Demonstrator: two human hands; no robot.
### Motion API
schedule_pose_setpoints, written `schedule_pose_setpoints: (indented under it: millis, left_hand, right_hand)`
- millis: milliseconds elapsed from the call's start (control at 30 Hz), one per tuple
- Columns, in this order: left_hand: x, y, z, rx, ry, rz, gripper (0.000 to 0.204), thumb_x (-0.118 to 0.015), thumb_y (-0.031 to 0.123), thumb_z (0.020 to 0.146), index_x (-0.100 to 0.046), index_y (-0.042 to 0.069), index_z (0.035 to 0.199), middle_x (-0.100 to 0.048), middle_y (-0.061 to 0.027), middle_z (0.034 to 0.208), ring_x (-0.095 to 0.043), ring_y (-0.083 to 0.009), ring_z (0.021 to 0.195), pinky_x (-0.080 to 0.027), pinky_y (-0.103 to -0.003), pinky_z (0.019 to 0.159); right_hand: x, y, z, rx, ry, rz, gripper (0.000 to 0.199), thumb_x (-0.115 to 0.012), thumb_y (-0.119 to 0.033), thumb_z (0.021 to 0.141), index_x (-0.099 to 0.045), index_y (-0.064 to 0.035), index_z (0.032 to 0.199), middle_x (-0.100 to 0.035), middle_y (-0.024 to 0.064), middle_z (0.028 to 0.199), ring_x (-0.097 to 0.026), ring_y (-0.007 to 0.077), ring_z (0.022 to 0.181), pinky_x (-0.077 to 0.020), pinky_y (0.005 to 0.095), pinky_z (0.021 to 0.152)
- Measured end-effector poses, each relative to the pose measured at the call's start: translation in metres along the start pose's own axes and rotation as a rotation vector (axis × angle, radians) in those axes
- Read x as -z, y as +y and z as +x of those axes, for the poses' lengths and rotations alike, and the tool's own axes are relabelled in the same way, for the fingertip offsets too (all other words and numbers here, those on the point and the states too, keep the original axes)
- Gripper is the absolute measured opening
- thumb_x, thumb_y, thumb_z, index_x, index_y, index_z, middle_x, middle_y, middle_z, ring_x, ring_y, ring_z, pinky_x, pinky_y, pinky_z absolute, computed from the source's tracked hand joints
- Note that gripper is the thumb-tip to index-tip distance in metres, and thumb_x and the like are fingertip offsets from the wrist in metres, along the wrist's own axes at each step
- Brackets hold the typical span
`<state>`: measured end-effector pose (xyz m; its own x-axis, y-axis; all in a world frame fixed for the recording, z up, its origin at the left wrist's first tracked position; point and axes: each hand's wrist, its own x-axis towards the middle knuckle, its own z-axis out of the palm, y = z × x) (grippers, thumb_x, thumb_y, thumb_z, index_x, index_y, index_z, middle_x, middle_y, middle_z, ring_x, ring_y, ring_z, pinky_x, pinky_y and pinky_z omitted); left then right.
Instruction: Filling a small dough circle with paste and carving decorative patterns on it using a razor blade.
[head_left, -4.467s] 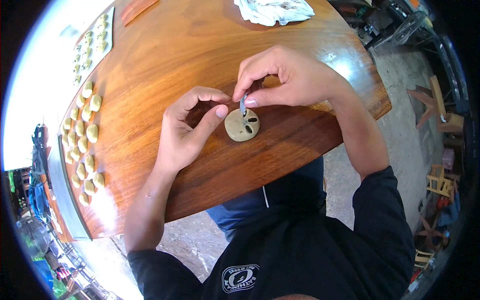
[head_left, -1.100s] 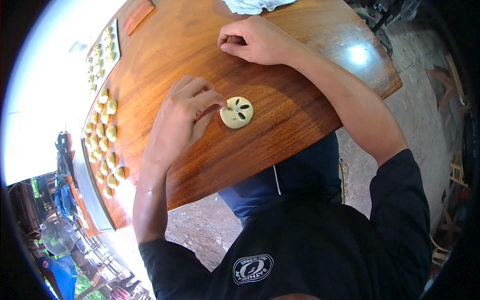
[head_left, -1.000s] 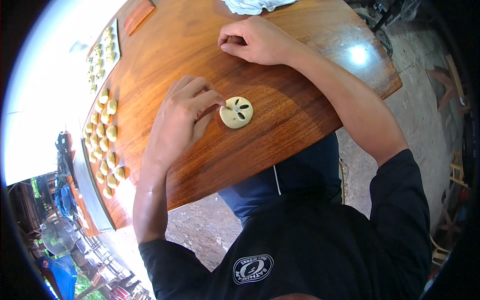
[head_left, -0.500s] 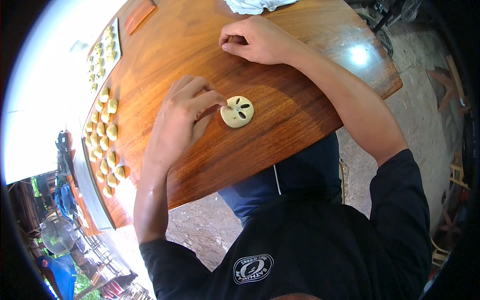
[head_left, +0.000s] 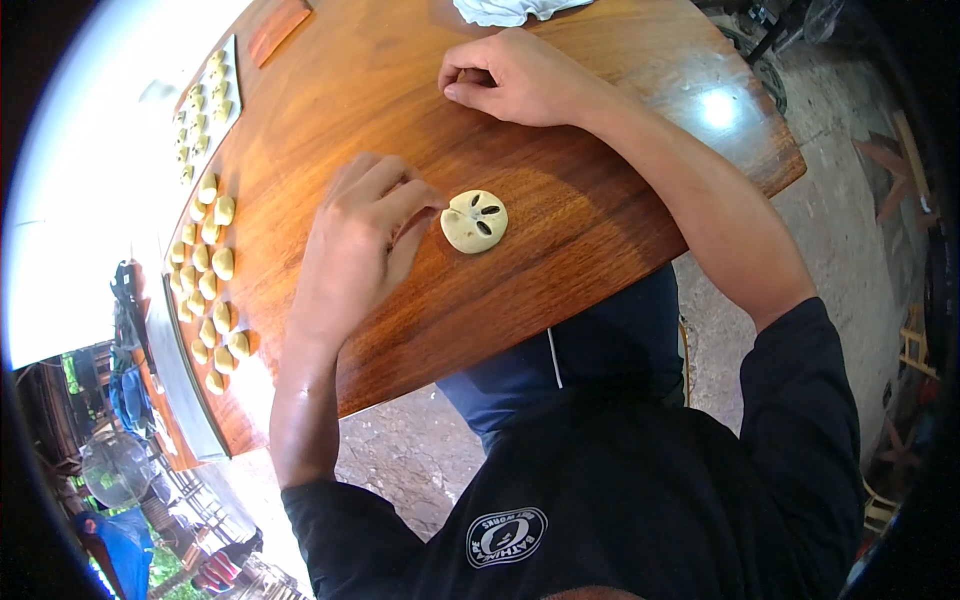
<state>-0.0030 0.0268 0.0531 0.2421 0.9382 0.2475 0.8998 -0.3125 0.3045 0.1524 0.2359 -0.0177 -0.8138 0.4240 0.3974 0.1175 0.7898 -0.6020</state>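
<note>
A flat round of pale dough [head_left: 462,235] lies on the polished wooden table, with three dark, oval seed-like pieces set in its top. At its left edge, the thumb and forefinger of my left hand [head_left: 362,235] are pinched together, with the other fingers curled above. Anything between those fingertips is too small to name. Farther back and to the right, my right hand [head_left: 515,80] rests on the wood, curled into a loose fist. What it holds, if anything, is hidden by its fingers.
Several small dough balls [head_left: 222,264] stand in rows along the table's left side [head_left: 265,300]. Behind them is a white tray [head_left: 236,85] of dark-dotted pieces. A reddish wooden board [head_left: 278,33] and a white cloth [head_left: 515,10] lie at the far side.
The fingertips of my left hand have drawn back slightly to the left, off the top of the dough round to its edge. My right hand has hardly moved.
</note>
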Motion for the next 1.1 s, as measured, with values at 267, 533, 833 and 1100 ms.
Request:
schedule_pose_setpoints:
  millis: [267,533,833,1100]
  left_hand:
    - [-0.001,0.004,0.002,-0.028,-0.039,0.092,0.02,-0.075,-0.006,0.078,-0.073,0.003,0.096,-0.064,-0.0116,0.092,-0.062,-0.0317,0.091,-0.051,-0.041,0.08]
    - [0.007,0.012,-0.001,0.016,-0.003,0.113,0.016,-0.073,-0.004,0.076,-0.072,0.002,0.09,-0.062,-0.0116,0.088,-0.062,-0.0334,0.088,-0.052,-0.044,0.079]
    - [-0.001,0.013,-0.002,0.004,-0.003,0.067,0.018,-0.076,-0.005,0.078,-0.075,0.003,0.095,-0.064,-0.0109,0.088,-0.062,-0.0309,0.086,-0.052,-0.041,0.076]
    - [0.001,0.015,-0.001,-0.012,-0.045,0.167,0.022,-0.074,-0.007,0.077,-0.075,0.005,0.096,-0.063,-0.0107,0.089,-0.062,-0.0311,0.088,-0.052,-0.041,0.076]
  right_hand:
    - [-0.002,0.004,0.0,0.026,0.006,-0.001,0.013,-0.072,-0.016,0.099,-0.073,-0.0053,0.106,-0.075,0.0091,0.089,-0.066,0.0203,0.075,-0.0539,0.0359,0.072]
    - [-0.001,0.003,-0.001,0.025,0.0,0.013,0.013,-0.073,-0.015,0.098,-0.072,-0.0042,0.105,-0.074,0.0104,0.088,-0.068,0.02,0.077,-0.0547,0.0342,0.073]
    - [-0.001,0.003,0.0,0.032,0.004,0.011,0.012,-0.073,-0.015,0.097,-0.072,-0.0044,0.104,-0.073,0.0095,0.085,-0.066,0.0196,0.074,-0.0537,0.0344,0.071]
    - [-0.002,0.004,0.0,0.062,0.029,0.001,0.013,-0.073,-0.015,0.098,-0.072,-0.0042,0.104,-0.072,0.0095,0.083,-0.066,0.0195,0.073,-0.0528,0.0347,0.07]
